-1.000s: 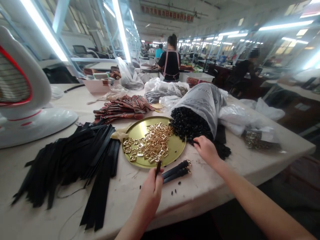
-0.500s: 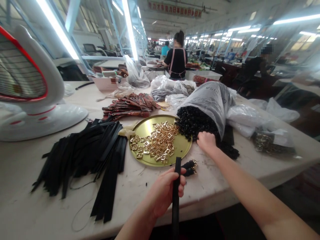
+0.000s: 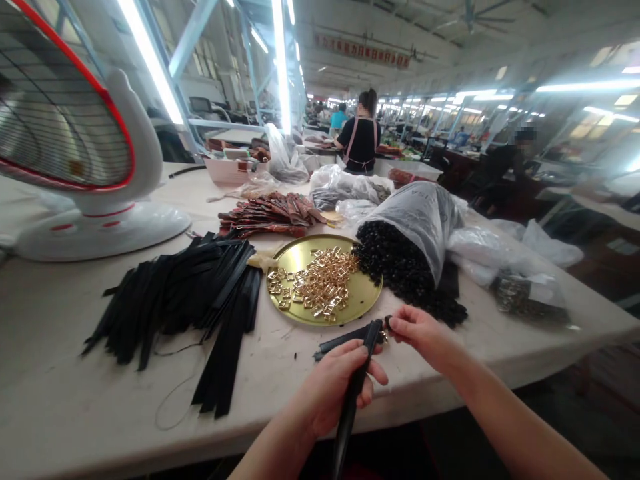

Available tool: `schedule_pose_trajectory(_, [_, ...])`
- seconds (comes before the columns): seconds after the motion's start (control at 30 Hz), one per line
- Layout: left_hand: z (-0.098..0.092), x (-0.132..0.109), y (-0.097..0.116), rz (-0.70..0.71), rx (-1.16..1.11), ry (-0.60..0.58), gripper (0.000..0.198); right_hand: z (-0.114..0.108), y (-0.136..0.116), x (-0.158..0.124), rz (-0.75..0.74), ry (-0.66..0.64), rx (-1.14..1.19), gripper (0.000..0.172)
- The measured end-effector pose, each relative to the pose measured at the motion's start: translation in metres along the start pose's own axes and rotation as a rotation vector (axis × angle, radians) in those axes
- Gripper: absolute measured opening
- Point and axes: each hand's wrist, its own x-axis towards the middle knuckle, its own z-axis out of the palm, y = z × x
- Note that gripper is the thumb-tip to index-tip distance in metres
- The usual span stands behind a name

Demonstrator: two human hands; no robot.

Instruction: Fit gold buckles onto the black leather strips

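My left hand (image 3: 336, 381) is closed around a black strap (image 3: 356, 387), whose top end sticks up past the thumb while the rest hangs toward me over the table edge. Just right of that end, my right hand (image 3: 425, 335) pinches a small black loop-like piece (image 3: 388, 323) between thumb and fingertips. Behind the hands lie finished-looking black straps with gold buckles (image 3: 343, 339), partly hidden by my left hand. A round gold tray (image 3: 367, 307) bears a heap of gold buckles (image 3: 325, 283). Small black pieces (image 3: 395, 257) spill from a plastic bag (image 3: 417, 210).
A pile of long black straps (image 3: 185, 293) lies left of the tray. Behind it are stacked reddish-brown patterned pieces (image 3: 273, 213). A white fan (image 3: 145, 223) with red trim stands at the left. Clear bags (image 3: 483, 243) lie at the right. Beyond the table, a person (image 3: 361, 137) stands facing away.
My right hand has come back from the black heap toward my left hand, now with a small black piece in its fingertips. The strap in my left hand has tilted to the right.
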Motion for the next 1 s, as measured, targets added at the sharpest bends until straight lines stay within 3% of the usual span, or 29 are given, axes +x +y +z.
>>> schedule_pose_trajectory(0.1, [0.003,0.004,-0.008,0.063,0.287,0.070,0.023,0.013,0.004,-0.017,0.091,0.001,0.366,0.032])
schedule_pose_trajectory(0.2, [0.002,0.008,-0.016,0.107,0.503,0.147,0.020,0.016,0.008,-0.020,0.103,-0.005,0.405,0.044])
schedule_pose_trajectory(0.4, [-0.006,0.010,-0.020,0.109,0.567,0.143,0.023,0.019,0.014,-0.017,-0.013,0.027,0.120,0.029])
schedule_pose_trajectory(0.5, [-0.008,0.012,-0.021,0.122,0.563,0.176,0.024,0.022,0.014,-0.014,-0.021,0.045,0.073,0.028])
schedule_pose_trajectory(0.63, [-0.012,0.014,-0.023,0.098,0.744,0.167,0.026,0.025,0.017,-0.011,-0.032,0.029,0.032,0.028])
schedule_pose_trajectory(0.8, [-0.021,0.014,-0.021,0.066,0.885,0.105,0.025,0.027,0.021,-0.008,-0.276,-0.123,-0.263,0.021])
schedule_pose_trajectory(0.87, [-0.024,0.015,-0.022,0.083,0.831,0.128,0.027,0.031,0.023,-0.004,-0.226,-0.134,-0.194,0.023])
schedule_pose_trajectory(1.0, [-0.029,0.019,-0.023,0.133,0.671,0.266,0.046,0.048,0.029,0.006,-0.028,-0.072,0.191,0.039])
